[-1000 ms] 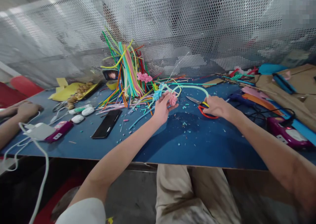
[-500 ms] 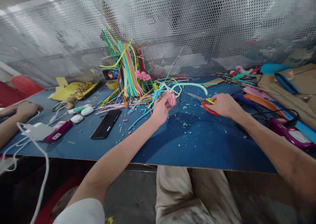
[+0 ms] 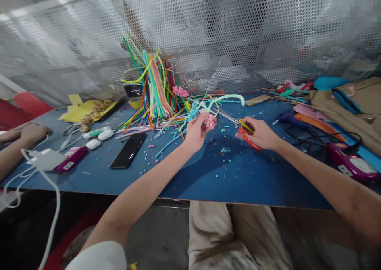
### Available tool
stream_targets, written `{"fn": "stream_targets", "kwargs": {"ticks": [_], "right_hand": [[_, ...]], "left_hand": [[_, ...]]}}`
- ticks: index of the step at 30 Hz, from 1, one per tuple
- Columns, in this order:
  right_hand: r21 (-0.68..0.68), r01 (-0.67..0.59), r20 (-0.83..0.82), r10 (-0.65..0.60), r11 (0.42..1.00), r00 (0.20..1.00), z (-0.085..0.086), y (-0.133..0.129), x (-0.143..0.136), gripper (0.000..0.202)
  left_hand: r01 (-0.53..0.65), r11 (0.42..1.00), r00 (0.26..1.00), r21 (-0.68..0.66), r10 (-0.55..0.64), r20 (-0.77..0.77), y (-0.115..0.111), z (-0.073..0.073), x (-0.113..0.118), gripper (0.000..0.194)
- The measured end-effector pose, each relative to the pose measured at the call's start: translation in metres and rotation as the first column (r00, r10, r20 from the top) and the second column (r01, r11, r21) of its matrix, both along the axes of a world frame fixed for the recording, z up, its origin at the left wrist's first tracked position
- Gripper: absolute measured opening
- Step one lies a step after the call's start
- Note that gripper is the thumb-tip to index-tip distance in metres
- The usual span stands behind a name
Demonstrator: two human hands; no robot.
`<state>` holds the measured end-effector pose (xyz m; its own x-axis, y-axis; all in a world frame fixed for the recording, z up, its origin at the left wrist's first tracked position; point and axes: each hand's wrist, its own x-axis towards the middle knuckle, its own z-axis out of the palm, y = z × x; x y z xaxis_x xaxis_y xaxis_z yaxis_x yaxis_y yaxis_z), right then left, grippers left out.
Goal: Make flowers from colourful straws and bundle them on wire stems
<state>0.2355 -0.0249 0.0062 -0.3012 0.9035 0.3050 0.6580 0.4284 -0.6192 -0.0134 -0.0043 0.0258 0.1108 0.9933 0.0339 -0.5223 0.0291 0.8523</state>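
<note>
My left hand (image 3: 196, 132) pinches a bunch of pipe-cleaner flowers over the middle of the table. A pink flower (image 3: 210, 122) shows at its fingertips, with a blue flower (image 3: 192, 113) behind it. Pale green stems (image 3: 228, 97) arch from the bunch to the right. My right hand (image 3: 257, 133) is wrapped round scissors (image 3: 245, 135) with red and yellow handles. The scissor blades point left, with their tips close to the stems beside the pink flower. Whether the blades touch a stem I cannot tell.
Upright coloured pipe cleaners (image 3: 154, 83) stand behind my left hand. A black phone (image 3: 127, 151) lies left. Another person's hand (image 3: 34, 133) rests at the far left near white cables. A purple device (image 3: 351, 161) lies right. Small blue clippings dot the blue table (image 3: 190, 182).
My right hand has moved left with the scissors, bringing the blades to the bunch. The flowers in my left hand have turned and shifted slightly.
</note>
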Motion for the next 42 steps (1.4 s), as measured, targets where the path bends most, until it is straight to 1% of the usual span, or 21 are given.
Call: {"fn": "stream_targets", "kwargs": {"ticks": [2,5,8,11,13,16,18,21,27,33,36,38,40,42], "right_hand": [[0.027,-0.010,-0.010,0.010,1.000,1.000,0.000,-0.002,-0.003,0.044],[0.091,-0.015,0.013,0.014,0.996,1.000,0.000,-0.003,-0.005,0.044],[0.168,-0.024,0.051,0.016,0.986,0.999,0.001,-0.003,-0.006,0.043],[0.229,-0.024,0.089,0.004,0.973,0.996,0.002,-0.003,-0.006,0.039],[0.249,-0.017,0.106,-0.009,0.968,0.994,0.003,-0.004,-0.005,0.036],[0.265,-0.003,0.130,-0.033,0.964,0.991,0.006,-0.005,-0.004,0.035],[0.275,-0.007,0.146,-0.034,0.961,0.989,0.009,-0.006,-0.003,0.035],[0.294,-0.047,0.164,-0.002,0.955,0.986,0.012,-0.006,0.000,0.032],[0.348,-0.088,0.179,0.026,0.933,0.984,0.011,-0.003,0.004,0.027],[0.342,-0.051,0.207,-0.023,0.938,0.978,0.009,-0.005,0.004,0.030],[0.340,-0.015,0.231,-0.068,0.940,0.971,0.008,-0.004,0.004,0.022],[0.333,0.011,0.238,-0.095,0.943,0.967,0.007,-0.003,0.004,0.021],[0.324,0.054,0.194,-0.122,0.944,0.973,0.005,-0.001,0.004,0.025],[0.302,0.126,0.108,-0.165,0.945,0.980,0.004,0.000,0.005,0.032]], "left_hand": [[-0.002,1.000,1.000,0.020,0.002,-0.012,-0.003,0.001,0.002,0.021],[0.007,1.000,0.999,0.010,-0.007,-0.040,-0.008,0.002,0.005,0.020],[0.043,0.999,0.996,-0.005,-0.043,-0.074,-0.011,0.003,0.006,0.022],[0.105,0.994,0.989,-0.018,-0.106,-0.100,-0.012,0.003,0.006,0.017],[0.159,0.986,0.984,-0.043,-0.162,-0.076,-0.012,0.004,0.005,0.018],[0.216,0.971,0.975,-0.105,-0.220,-0.034,-0.013,0.005,0.004,0.025],[0.236,0.959,0.969,-0.158,-0.245,-0.042,-0.014,0.007,0.004,0.023],[0.265,0.939,0.958,-0.218,-0.282,-0.055,-0.016,0.009,0.004,0.021],[0.331,0.924,0.935,-0.194,-0.349,-0.067,-0.018,0.008,0.002,0.013],[0.354,0.916,0.927,-0.187,-0.371,-0.061,-0.020,0.012,0.002,0.014],[0.362,0.913,0.928,-0.190,-0.372,-0.023,-0.023,0.015,0.004,0.016],[0.383,0.908,0.922,-0.170,-0.388,0.004,-0.025,0.016,0.004,0.014],[0.407,0.901,0.912,-0.153,-0.410,0.011,-0.026,0.016,0.004,0.013],[0.408,0.898,0.911,-0.163,-0.411,0.019,-0.024,0.016,0.003,0.015]]}}
